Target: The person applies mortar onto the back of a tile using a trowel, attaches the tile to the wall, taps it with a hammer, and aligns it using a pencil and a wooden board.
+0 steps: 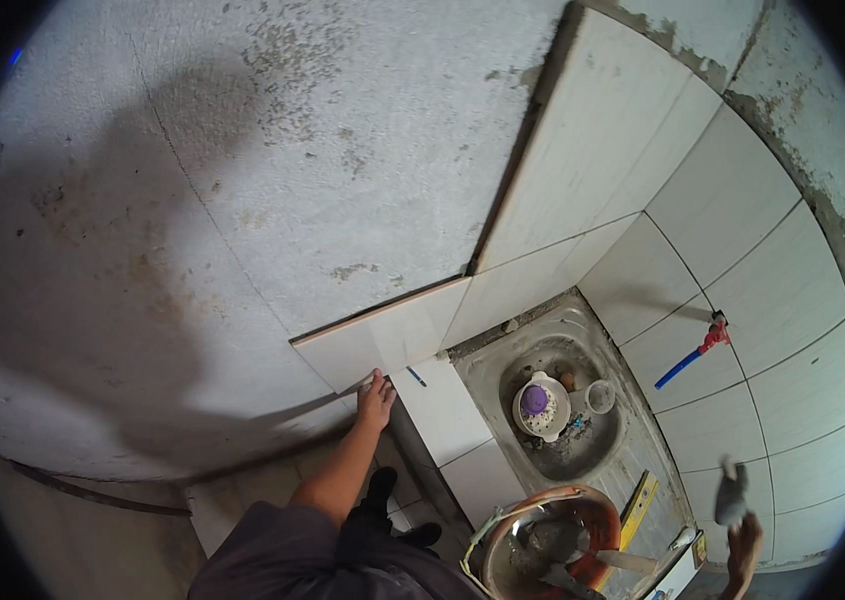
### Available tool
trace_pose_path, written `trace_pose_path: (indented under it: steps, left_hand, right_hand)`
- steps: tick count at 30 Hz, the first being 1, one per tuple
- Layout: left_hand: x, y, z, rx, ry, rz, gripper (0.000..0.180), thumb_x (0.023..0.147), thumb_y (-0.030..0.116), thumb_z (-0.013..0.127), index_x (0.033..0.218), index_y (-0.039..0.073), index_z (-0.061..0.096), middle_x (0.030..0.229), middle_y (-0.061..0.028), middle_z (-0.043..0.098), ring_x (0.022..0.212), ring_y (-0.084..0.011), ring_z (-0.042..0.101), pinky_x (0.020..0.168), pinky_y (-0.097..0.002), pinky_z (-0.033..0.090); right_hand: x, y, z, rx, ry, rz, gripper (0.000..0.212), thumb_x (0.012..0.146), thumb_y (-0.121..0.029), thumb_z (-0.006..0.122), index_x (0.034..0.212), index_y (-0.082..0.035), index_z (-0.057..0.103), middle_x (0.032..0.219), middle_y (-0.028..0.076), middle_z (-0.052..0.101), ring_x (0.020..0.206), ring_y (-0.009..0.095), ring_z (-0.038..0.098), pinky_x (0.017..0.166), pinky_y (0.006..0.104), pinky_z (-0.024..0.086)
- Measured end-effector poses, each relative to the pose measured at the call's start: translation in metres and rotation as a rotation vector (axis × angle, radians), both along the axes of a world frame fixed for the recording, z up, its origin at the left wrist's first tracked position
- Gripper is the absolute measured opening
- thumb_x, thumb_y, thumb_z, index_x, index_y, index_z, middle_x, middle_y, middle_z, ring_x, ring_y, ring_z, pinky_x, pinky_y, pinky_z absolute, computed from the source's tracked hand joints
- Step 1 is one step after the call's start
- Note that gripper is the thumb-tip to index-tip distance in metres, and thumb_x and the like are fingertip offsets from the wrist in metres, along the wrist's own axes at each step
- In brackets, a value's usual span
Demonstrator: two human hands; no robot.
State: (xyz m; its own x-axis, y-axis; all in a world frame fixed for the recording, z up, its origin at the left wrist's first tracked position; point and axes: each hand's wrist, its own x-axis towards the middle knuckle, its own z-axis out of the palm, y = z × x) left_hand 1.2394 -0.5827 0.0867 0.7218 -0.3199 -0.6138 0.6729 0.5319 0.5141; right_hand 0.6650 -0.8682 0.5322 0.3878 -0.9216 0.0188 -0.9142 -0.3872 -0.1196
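My left hand [376,402] reaches up to the lower edge of a light wall tile [383,335]. Its fingers are stretched out, with the tips at or very near that edge, and nothing shows in its grasp. Far to the right, my right hand [744,548] is closed around a small grey object [732,494]. Motion blurs that object, so its kind cannot be made out. It is raised in front of the tiled right wall [713,430]. A dark pencil or pen [417,377] lies on the white counter tile [438,410] beside my left hand.
A dirty steel sink [593,320] holds a white bowl [531,425] with a purple item and a clear cup [600,397]. In front stand a brown bucket [503,535] with tools and a yellow spirit level [640,508]. A red tap fitting with blue pipe [678,370] juts from the wall.
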Motion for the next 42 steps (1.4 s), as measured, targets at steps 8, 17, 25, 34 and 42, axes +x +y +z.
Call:
trace_pose_path:
  steps: [8,17,25,34,42]
  left_hand:
    - [-0.003,-0.036,0.008,0.212,-0.025,0.112,0.071,0.072,0.024,0.076,0.126,0.014,0.032,0.119,-0.0059,0.049,0.103,-0.0170,0.046,0.081,-0.0341,0.038]
    - [0.001,-0.057,-0.073,0.075,-0.078,0.191,0.094,0.067,0.010,0.078,0.134,0.011,0.011,0.115,-0.0132,0.047,0.096,-0.0164,0.050,0.071,-0.0310,0.045]
    - [-0.002,-0.062,-0.110,0.340,-0.653,0.154,0.081,0.075,0.005,0.068,0.136,0.011,0.015,0.125,-0.0125,0.043,0.118,-0.0236,0.042,0.094,-0.0386,0.042]
    - [-0.005,-0.065,-0.091,0.344,-0.684,0.077,0.051,0.083,0.017,0.056,0.127,0.011,0.031,0.120,-0.0090,0.045,0.113,-0.0223,0.044,0.093,-0.0380,0.042]
    - [0.001,-0.062,-0.101,-0.054,-0.435,0.041,0.036,0.088,0.036,0.045,0.116,0.013,0.043,0.109,-0.0053,0.049,0.106,-0.0186,0.047,0.089,-0.0360,0.043]
  right_hand:
    - [0.387,0.036,-0.054,0.282,0.088,1.173,0.026,0.069,-0.026,0.072,0.089,-0.010,0.066,0.079,0.007,0.062,0.069,0.028,0.060,0.060,0.0375,0.047]
    - [0.532,0.065,-0.107,0.271,0.327,1.447,0.028,0.078,-0.039,0.061,0.094,-0.016,0.065,0.087,0.005,0.061,0.084,0.028,0.060,0.071,0.0391,0.048]
    - [0.550,0.070,-0.116,0.269,0.282,1.476,0.027,0.077,-0.040,0.061,0.090,-0.017,0.064,0.083,0.004,0.060,0.084,0.026,0.061,0.071,0.0383,0.048]
    - [0.550,0.073,-0.115,0.232,0.171,1.531,0.025,0.075,-0.036,0.065,0.089,-0.016,0.065,0.084,0.004,0.063,0.078,0.026,0.061,0.065,0.0388,0.048]
    - [0.552,0.072,-0.108,0.259,0.163,1.494,0.026,0.074,-0.036,0.066,0.087,-0.014,0.066,0.083,0.005,0.063,0.079,0.026,0.061,0.065,0.0382,0.048]
